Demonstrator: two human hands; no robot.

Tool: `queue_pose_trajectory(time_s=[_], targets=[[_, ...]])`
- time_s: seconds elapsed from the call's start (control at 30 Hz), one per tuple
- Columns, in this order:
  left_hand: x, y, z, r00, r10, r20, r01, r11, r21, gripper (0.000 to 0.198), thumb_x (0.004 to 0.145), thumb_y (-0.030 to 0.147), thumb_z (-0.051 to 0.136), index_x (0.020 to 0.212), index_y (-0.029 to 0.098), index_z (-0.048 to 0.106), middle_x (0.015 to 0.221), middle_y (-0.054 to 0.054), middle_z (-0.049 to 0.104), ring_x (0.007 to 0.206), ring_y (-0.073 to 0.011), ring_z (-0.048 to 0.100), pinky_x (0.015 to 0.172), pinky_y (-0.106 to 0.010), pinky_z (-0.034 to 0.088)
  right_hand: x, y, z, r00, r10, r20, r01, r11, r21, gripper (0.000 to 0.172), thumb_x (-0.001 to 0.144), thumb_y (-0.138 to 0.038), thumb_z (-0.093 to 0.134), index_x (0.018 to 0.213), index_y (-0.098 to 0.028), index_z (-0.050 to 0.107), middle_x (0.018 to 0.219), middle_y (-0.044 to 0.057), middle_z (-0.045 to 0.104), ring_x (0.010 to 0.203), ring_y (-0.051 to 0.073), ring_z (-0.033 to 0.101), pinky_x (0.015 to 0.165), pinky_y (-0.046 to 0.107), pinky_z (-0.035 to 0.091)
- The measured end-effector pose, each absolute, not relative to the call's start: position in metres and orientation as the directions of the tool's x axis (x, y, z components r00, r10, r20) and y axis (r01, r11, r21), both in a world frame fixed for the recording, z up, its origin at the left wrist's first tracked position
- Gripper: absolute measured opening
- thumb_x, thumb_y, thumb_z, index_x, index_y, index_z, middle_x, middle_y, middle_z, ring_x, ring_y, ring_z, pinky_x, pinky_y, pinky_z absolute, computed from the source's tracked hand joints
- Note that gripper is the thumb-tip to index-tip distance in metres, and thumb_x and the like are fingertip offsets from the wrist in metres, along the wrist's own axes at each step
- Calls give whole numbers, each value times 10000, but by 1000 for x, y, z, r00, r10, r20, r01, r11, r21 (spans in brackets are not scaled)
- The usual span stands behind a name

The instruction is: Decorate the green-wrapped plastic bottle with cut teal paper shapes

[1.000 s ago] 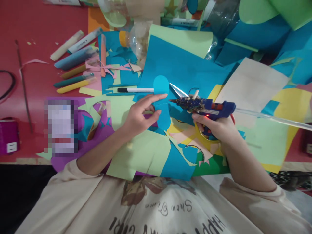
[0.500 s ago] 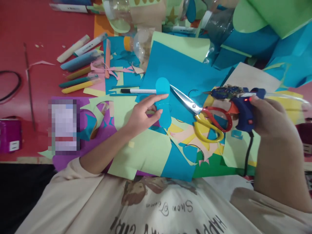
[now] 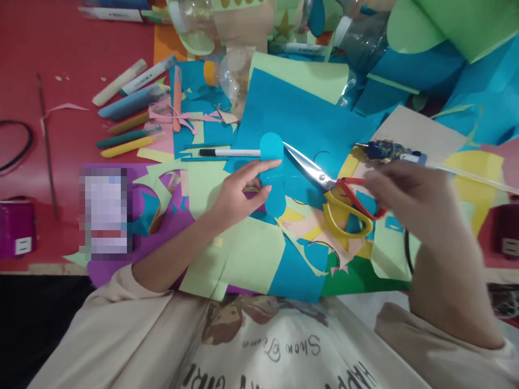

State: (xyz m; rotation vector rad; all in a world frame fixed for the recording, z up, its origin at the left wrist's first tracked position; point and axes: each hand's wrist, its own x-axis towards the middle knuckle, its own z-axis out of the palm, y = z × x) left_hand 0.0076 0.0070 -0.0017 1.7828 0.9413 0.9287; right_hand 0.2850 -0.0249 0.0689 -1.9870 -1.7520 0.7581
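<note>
My left hand [image 3: 239, 192] holds a light-blue paper cutout [image 3: 272, 145] with rounded ends. The index finger lies across its middle and the thumb presses near its edge. My right hand [image 3: 413, 197] is over the scissors' handles, slightly blurred, fingers curled with the tips drawn together; whatever they may hold is hidden. Behind it lies a dark-blue glue gun [image 3: 389, 151], its nozzle pointing left and its handle covered by the hand. Between my hands rest scissors [image 3: 322, 177] with one red and one yellow handle. A white marker with a black end [image 3: 231, 153] touches the cutout's left side.
Coloured paper sheets and scraps [image 3: 243, 248] cover the near table. Several markers [image 3: 130, 105] lie at the left, above a blurred-out phone [image 3: 106, 210]. Clear plastic bottles [image 3: 235, 73] and folded paper [image 3: 417, 70] fill the far side. A dark cord [image 3: 407, 251] hangs at the right.
My right hand has come off the glue gun and moved left over the scissors' handles. The gun now lies flatter, its nozzle shifted slightly right and farther away. My left hand stays on the cutout.
</note>
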Motion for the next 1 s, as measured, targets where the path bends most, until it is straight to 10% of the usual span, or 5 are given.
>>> queue_pose_trajectory(time_s=[0.3,1.0], targets=[[8,7,-1,413,881,232,180,-329,927,355,911,264,595,1264,228,612,1126,-58,663,614,-33,525,554,-145,480,195,-11,41,-274,885,-377,315,-288,-904,462,787,-634,631,687,-201,505,465,-65,479,349,65,419,373,224,312],[6,7,-3,420,871,255,417,-434,799,378,945,307,516,1310,217,558,1189,-66,662,683,-66,615,644,-185,532,200,-12,28,7,958,-286,-16,-286,-958,355,663,-450,813,790,-260,541,582,-62,579,430,91,479,412,249,416]])
